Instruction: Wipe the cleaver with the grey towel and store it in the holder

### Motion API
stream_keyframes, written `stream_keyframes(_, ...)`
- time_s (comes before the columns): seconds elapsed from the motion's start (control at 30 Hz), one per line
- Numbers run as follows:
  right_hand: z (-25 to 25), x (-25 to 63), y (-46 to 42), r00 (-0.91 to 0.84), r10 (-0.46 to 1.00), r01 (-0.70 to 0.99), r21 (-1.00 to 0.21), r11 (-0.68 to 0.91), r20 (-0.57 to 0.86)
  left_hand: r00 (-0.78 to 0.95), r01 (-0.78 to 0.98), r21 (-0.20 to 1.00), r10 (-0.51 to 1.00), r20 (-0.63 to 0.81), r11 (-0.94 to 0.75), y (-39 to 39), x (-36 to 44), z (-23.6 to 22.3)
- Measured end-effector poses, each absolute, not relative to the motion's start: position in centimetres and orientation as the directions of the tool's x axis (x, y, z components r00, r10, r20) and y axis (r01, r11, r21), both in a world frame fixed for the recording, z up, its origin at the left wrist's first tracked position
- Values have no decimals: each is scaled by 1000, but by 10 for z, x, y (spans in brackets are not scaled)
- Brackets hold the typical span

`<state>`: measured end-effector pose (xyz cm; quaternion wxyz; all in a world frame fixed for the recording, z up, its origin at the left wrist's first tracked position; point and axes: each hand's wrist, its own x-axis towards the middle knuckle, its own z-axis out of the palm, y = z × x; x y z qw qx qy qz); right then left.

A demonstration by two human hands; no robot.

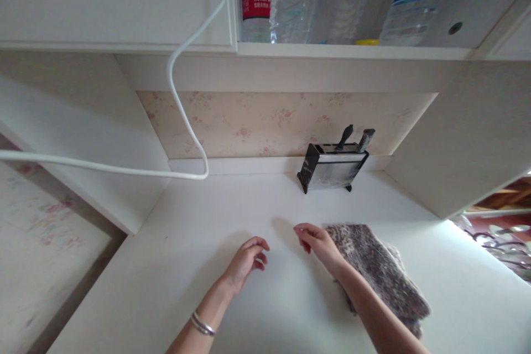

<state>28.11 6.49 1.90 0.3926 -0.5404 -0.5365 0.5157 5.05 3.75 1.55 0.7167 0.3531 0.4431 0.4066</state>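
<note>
My left hand (248, 261) hovers over the white countertop (232, 204) with its fingers loosely curved and apart, holding nothing. A silver bangle (202, 323) circles that wrist. To its right, my right hand (317, 243) is also above the counter, fingers bent but apart, and nothing shows in it. Beside and partly under the right forearm lies a folded grey-brown fuzzy cloth (384, 271). Behind the hands, near the back wall, stands a knife block (338, 170) with a black frame and a clear front; two dark handles stick up from it.
A white cable (182, 105) hangs in front of the upper cabinet and bends off to the left. Several plastic water bottles (292, 0) stand on the shelf above. Side panels (468, 133) flank the counter. Various items (498, 238) show beyond the right edge.
</note>
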Motion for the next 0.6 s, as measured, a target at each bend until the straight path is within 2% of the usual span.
stream_keyframes(0.07,33,308,81,5,994,148,-983,-112,-112,330,-205,905,897,-295,373,50,68,37)
stream_keyframes(0.23,63,371,118,146,983,202,-969,-140,-112,415,-162,966,902,-119,202,103,124,89)
stream_keyframes(0.47,109,451,187,520,852,184,-968,-173,-53,383,-77,995,924,-26,60,189,201,130)
stream_keyframes(0.6,128,476,219,609,792,198,-960,-197,-36,370,-40,999,928,40,-27,216,224,138)
